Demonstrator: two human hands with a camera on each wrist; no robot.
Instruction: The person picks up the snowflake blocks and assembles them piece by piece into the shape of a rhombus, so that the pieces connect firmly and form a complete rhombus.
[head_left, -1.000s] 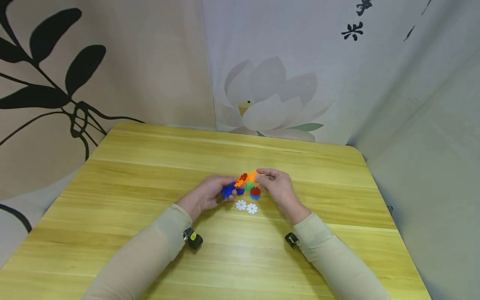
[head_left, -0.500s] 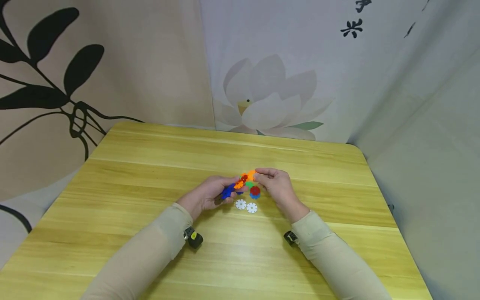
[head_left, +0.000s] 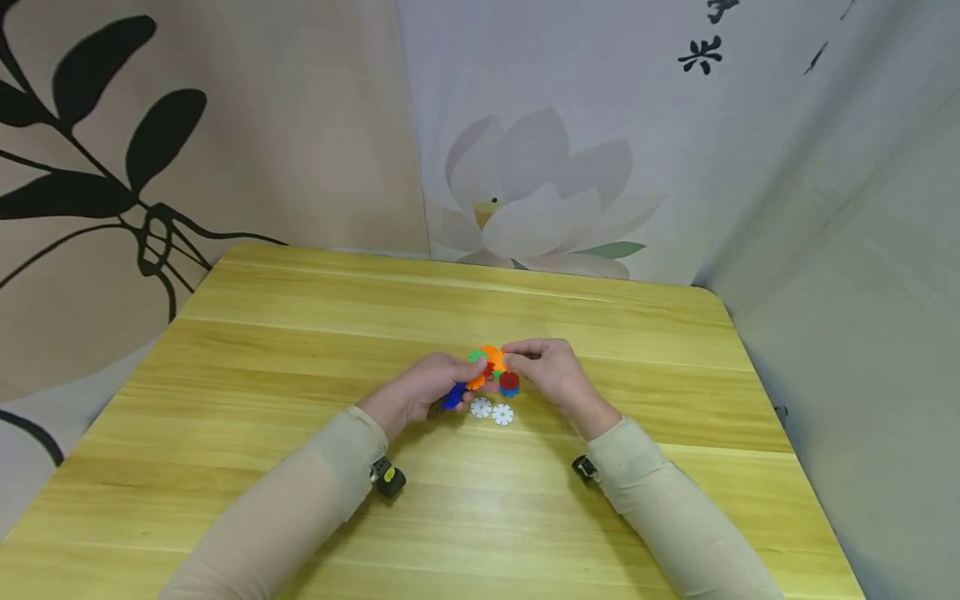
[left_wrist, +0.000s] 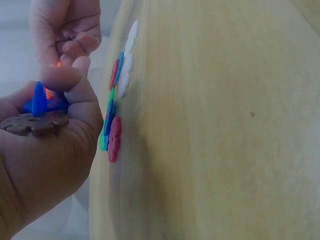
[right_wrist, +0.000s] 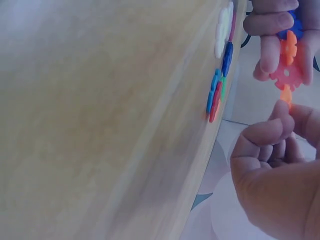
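My left hand (head_left: pixel 433 382) grips a chain of joined plastic snowflake discs. The chain includes a brown disc (left_wrist: pixel 37 123), a blue disc (left_wrist: pixel 39 99), an orange disc (right_wrist: pixel 288 48) and a red disc (right_wrist: pixel 286 73). My right hand (head_left: pixel 553 371) pinches another orange disc (right_wrist: pixel 285 94) between thumb and index finger. That disc stands edge-on against the red one's rim; whether it is slotted in, I cannot tell. Fingers partly hide the chain. A green disc (head_left: pixel 477 356) shows beside the left thumb; whether it belongs to the chain is unclear.
Loose discs lie on the wooden table (head_left: pixel 300 350) under and in front of the hands: two white discs (head_left: pixel 481 407), a red disc (head_left: pixel 509 380) over a light blue one, and a pink disc (left_wrist: pixel 115 140). Cloth with printed plants hangs behind the table.
Both hands have turned the chain slightly, and the right hand has shifted a little left toward the left hand. The orange disc now faces the head camera more broadly. Loose discs stay put.
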